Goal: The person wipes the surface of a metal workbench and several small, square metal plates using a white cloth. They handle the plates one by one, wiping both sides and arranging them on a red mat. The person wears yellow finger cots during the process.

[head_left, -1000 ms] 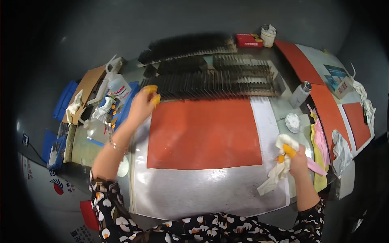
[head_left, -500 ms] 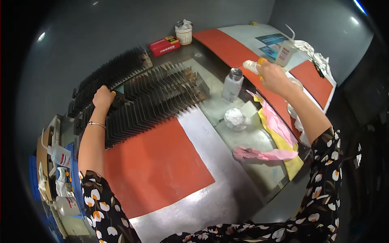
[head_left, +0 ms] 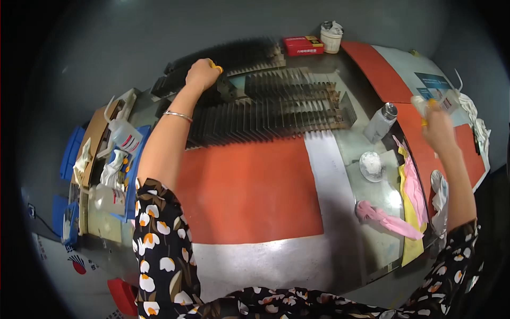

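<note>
My left hand (head_left: 203,74), with orange finger covers, is closed above the left part of the black finned racks (head_left: 265,117). Its fingertips are turned away, so what it holds is hidden. Over the far right red mat, my right hand (head_left: 440,127), also wearing orange finger covers, is closed on a whitish roll-shaped thing (head_left: 418,103), blurred by motion. Just beyond it stands a squeeze bottle (head_left: 449,101) with a bent spout. To the left of this hand are a metal-capped bottle (head_left: 380,123) and a white powdery ball or heap (head_left: 371,166) on the glass surface.
A red mat (head_left: 249,196) lies on the grey metal sheet in front of me. Pink and yellow cloths (head_left: 411,196) are at the right. A red box (head_left: 303,46) and a white tub (head_left: 331,38) stand behind. More squeeze bottles (head_left: 125,135) and blue bins (head_left: 72,154) are at the left.
The view has swung left, so the table appears shifted right. My left hand stays over the racks, and my right hand remains by the squeeze bottle with the whitish roll.
</note>
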Motion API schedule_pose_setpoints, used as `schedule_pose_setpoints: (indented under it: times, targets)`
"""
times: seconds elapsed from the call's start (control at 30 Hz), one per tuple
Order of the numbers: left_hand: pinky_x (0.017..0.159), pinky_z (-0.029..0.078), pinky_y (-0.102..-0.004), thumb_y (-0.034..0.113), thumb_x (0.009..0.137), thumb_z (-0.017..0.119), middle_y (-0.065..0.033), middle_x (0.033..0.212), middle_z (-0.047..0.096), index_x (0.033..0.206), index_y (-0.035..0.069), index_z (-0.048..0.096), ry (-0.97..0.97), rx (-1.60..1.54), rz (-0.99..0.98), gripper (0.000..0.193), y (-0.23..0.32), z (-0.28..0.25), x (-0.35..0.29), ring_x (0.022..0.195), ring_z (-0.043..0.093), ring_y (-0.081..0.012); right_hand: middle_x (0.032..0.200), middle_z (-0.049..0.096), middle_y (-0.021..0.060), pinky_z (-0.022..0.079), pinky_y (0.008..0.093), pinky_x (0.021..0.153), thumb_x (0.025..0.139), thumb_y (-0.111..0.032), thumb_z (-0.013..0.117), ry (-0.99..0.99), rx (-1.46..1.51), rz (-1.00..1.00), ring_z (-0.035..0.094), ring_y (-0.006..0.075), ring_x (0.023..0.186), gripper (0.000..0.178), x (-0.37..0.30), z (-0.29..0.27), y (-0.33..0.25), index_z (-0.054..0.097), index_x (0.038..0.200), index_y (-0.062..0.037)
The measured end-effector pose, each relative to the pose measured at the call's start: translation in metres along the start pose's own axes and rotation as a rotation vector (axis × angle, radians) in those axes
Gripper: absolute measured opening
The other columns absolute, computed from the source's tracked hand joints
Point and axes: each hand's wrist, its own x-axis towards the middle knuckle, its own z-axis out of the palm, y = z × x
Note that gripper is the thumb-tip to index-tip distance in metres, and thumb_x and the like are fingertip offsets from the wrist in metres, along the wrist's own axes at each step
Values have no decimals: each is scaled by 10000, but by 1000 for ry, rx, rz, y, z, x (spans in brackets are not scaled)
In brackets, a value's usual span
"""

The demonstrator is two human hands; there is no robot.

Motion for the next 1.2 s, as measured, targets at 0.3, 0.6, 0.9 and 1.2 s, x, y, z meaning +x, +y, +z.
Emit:
schedule_pose_setpoints:
  times: [0.3, 0.6, 0.9, 1.2]
  targets:
    - [861, 493, -431, 223, 766, 417, -284, 1060, 575, 1103, -155, 487, -716, -2000, -421, 512, -64, -16, -220, 966, 595, -373, 751, 590, 65, 403, 291, 553, 811, -89, 593, -62, 1254, 122, 534, 156, 647, 268, -119, -49, -79, 587, 1046, 41]
    - [863, 491, -350, 224, 818, 526, -265, 1208, 490, 1200, -83, 439, -883, -2254, -537, 498, -46, 1, -412, 1012, 577, -269, 748, 547, 21, 375, 219, 511, 857, -32, 504, -597, 1676, 12, 481, 85, 586, 268, -212, -15, -257, 585, 1108, 13]
    - [792, 466, -321, 178, 809, 613, -114, 895, 591, 1169, -26, 487, -898, -1571, 167, 432, -77, -30, -451, 848, 575, -195, 882, 537, 124, 435, 350, 636, 690, 32, 547, -208, 1153, -806, 510, 293, 718, 485, -212, -24, -267, 583, 1146, -127]
    - [768, 472, -300, 85, 803, 619, -95, 919, 615, 1027, -46, 574, -870, -1447, 241, 264, -74, -37, -442, 842, 580, -171, 869, 534, 95, 456, 368, 565, 597, 6, 574, -170, 1082, -940, 525, 283, 674, 449, -215, -28, -273, 576, 1040, -69]
